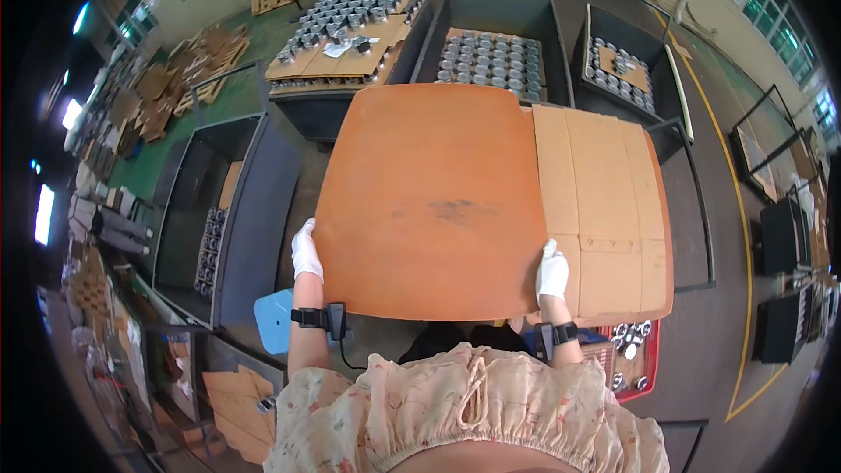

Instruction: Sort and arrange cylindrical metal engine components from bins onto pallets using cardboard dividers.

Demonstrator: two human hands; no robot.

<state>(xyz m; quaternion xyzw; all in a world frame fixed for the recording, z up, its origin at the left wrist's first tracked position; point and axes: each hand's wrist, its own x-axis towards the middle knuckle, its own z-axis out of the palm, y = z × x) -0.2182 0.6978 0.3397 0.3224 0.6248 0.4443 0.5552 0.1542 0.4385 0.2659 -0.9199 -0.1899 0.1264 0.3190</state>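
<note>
A wide orange-brown sheet (429, 158), with a dark smudge near its middle, stretches out in front of my body. My left hand (306, 250), in a white glove, grips its left edge near the front corner. My right hand (552, 272), also in a white glove, is closed on the right edge near the other front corner. Under and beside that right edge lies a creased brown cardboard sheet (604, 193). An orange-brown rim shows past the cardboard's right side. What supports the sheets is mostly hidden.
Dark metal bins (561, 44) stand beyond the sheet, holding rows of round metal parts (491, 61). Another bin (263, 201) is at the left. A blue stool (274, 322) sits by my left forearm, and a red crate (650, 355) with metal parts lies near the right one.
</note>
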